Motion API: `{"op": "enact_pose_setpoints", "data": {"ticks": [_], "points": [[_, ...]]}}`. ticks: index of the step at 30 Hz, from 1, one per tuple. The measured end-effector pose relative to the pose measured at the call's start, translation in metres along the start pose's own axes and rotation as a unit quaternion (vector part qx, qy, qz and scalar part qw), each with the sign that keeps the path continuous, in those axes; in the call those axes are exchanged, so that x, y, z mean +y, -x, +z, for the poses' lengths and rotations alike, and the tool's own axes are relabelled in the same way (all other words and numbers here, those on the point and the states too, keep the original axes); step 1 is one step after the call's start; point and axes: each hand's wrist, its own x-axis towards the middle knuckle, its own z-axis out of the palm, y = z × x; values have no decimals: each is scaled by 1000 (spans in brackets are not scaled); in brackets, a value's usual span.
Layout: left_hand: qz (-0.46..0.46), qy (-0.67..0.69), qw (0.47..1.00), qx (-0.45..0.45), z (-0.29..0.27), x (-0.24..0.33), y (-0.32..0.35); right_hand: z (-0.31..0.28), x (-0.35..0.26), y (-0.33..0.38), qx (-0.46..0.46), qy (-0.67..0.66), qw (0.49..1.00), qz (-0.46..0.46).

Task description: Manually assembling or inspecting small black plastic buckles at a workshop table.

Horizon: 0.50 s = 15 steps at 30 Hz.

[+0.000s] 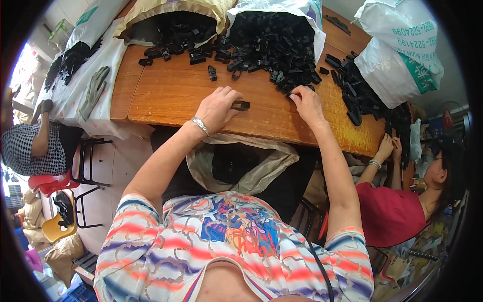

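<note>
My left hand (217, 108) is closed around a small dark block-like piece (240, 105), whose end sticks out past the fingers near the table's front edge. To the right, my right hand (308, 104) pinches a small black plastic part (290, 93) at the near edge of a heap of black plastic parts (274, 45). That heap spills out of a white sack (314, 22). A single black part (212, 73) lies apart on the wood, beyond my left hand. An open paper-lined sack (269, 173) sits below the table edge at my lap, with a dark inside.
A tan sack (211, 10) of black parts lies at the back of the wooden table (166, 95). On the left are a grey glove (95, 88) and a person in a checked top (35, 146). At right, another person in red (392, 211) handles black pieces beside white sacks (385, 70).
</note>
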Motion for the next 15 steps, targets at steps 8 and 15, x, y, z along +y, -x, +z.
{"op": "enact_pose_setpoints", "data": {"ticks": [8,15], "points": [[-56,-1,998,36,1,-11,10,3,3,11,15,-60,998,-14],[-47,12,998,37,7,-13,7,4,-74,21,19,-107,992,-58]]}}
